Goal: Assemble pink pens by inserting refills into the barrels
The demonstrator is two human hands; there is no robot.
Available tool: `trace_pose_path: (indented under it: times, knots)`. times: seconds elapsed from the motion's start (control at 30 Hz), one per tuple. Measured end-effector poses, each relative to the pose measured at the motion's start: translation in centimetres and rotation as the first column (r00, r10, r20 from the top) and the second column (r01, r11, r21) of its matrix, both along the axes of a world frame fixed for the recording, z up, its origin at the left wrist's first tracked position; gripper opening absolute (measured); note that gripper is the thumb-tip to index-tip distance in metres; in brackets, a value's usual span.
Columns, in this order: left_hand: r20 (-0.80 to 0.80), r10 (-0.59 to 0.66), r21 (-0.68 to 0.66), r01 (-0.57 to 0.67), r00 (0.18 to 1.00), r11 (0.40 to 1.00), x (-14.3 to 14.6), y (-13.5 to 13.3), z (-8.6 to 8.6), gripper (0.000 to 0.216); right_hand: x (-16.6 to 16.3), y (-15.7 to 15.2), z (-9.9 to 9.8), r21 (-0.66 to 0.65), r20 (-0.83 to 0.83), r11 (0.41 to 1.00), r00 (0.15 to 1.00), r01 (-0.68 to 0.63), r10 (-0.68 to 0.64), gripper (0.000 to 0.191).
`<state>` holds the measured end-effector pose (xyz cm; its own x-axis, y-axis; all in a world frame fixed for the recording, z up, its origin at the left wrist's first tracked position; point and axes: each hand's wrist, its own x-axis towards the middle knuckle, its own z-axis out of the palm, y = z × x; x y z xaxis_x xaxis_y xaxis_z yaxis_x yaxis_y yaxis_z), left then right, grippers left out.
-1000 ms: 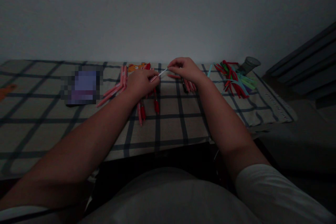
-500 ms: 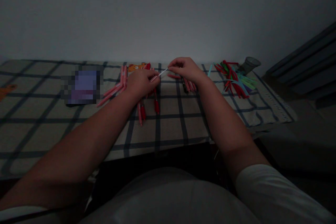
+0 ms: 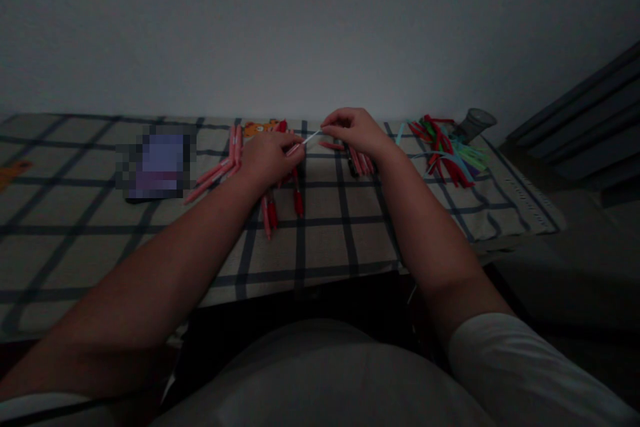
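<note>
My left hand (image 3: 267, 159) is closed around a pink pen barrel whose tip pokes out toward the right. My right hand (image 3: 350, 130) pinches a thin white refill (image 3: 311, 139) that runs between both hands, above the checked tablecloth (image 3: 325, 240). Several pink pen barrels (image 3: 220, 170) lie left of my left hand. Red pens (image 3: 298, 199) lie just below it. More pink pen parts (image 3: 361, 163) rest under my right hand.
A heap of red, green and blue strips (image 3: 445, 147) lies at the right end of the table. A clear cup (image 3: 475, 123) lies tipped behind it. A blurred purple patch (image 3: 159, 161) sits to the left. The table's front edge (image 3: 310, 277) is close to my lap.
</note>
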<state>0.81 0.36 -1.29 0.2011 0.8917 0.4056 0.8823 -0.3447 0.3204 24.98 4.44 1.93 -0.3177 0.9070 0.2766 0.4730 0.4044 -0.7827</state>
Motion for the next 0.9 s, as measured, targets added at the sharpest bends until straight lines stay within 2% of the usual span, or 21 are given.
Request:
trace_pose_path:
  times: [0.33, 0.6, 0.9]
  knots:
    - [0.013, -0.015, 0.001, 0.015, 1.000, 1.000, -0.01, -0.09, 0.05, 0.040, -0.32, -0.42, 0.35, -0.026, -0.010, 1.000, 1.000, 0.005, -0.006, 0.008]
    - [-0.005, -0.001, -0.036, 0.001, 1.000, 0.999, 0.22, -0.49, 0.52, 0.041, -0.16, -0.01, -0.14, -0.046, -0.011, 0.999, 1.000, -0.021, 0.020, 0.012]
    - [-0.013, -0.056, -0.020, 0.055, 0.998, 0.998, 0.24, -0.55, 0.78, 0.042, 0.31, 0.03, 0.06, -0.050, 0.012, 0.996, 0.997, -0.070, 0.071, 0.021]
